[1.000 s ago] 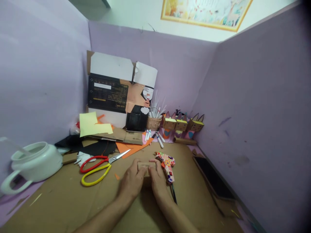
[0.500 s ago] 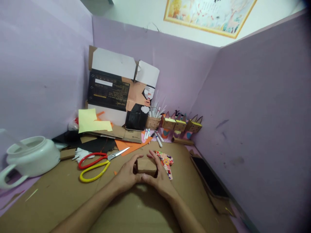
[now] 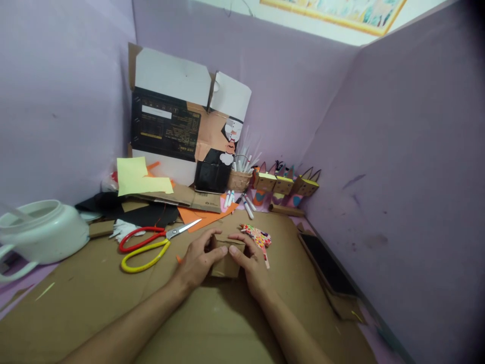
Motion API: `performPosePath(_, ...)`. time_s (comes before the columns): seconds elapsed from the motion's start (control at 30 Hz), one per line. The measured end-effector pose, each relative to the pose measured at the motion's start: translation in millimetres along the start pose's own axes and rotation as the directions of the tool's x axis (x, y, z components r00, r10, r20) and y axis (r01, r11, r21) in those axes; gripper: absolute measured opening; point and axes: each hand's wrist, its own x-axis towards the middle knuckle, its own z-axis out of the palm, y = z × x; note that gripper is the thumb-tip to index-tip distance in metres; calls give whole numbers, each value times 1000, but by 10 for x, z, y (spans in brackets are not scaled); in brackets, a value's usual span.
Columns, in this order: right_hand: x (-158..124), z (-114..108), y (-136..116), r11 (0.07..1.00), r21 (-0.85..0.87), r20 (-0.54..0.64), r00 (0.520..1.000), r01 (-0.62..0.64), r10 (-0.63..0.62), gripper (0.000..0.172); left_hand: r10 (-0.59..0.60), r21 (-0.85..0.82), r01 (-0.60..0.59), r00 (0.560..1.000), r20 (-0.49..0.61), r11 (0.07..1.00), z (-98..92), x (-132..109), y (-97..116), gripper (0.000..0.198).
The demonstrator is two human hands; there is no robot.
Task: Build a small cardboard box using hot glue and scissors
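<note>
A small brown cardboard box (image 3: 226, 266) is held between both hands, above the cardboard sheet (image 3: 182, 323) that covers the table. My left hand (image 3: 199, 258) wraps round its left side, with the thumb on the near top edge. Round the right side curls my right hand (image 3: 248, 257), its thumb close beside the other one. Just beyond the right hand lies a colourful patterned piece (image 3: 259, 236). To the left are scissors (image 3: 149, 242) with one red and one yellow handle, their blades apart.
A white pot (image 3: 45, 232) stands at the left edge. Behind are a flattened printed box (image 3: 166, 126), yellow paper (image 3: 136, 177), orange paper (image 3: 200, 217), a pen basket (image 3: 240, 180), loose markers (image 3: 248, 206) and cardboard animal figures (image 3: 284, 185). A dark phone-like slab (image 3: 328, 265) lies at the right.
Both thumbs have moved from the near side of the box up to its top edge. The box shows more of its near face. The head view has tilted downward.
</note>
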Motion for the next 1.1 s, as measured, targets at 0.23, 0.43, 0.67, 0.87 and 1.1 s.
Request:
performPosePath(0.23, 24, 9, 48, 991, 101, -12, 996, -87, 88, 27, -23, -38, 22, 1000, -14, 999, 33, 47, -27, 36)
performPosePath(0.43, 25, 46, 30, 972, 179, -34, 986, -155, 163, 25, -16, -55, 12, 997, -77, 998, 96, 25, 42, 30)
performPosePath(0.67, 60, 51, -39, 948, 218, -47, 968, -233, 248, 13, -6, 22, 6, 999, -33, 1000, 108, 25, 11, 30)
performPosePath(0.87, 45, 37, -92, 915, 290, 30, 958, -281, 285, 18, -77, -200, 75, 997, -3, 977, 105, 13, 57, 36)
performPosePath(1.1, 41, 0, -81, 968, 201, 4, 988, -150, 152, 20, -81, -183, 74, 996, -31, 980, 104, -11, 41, 37)
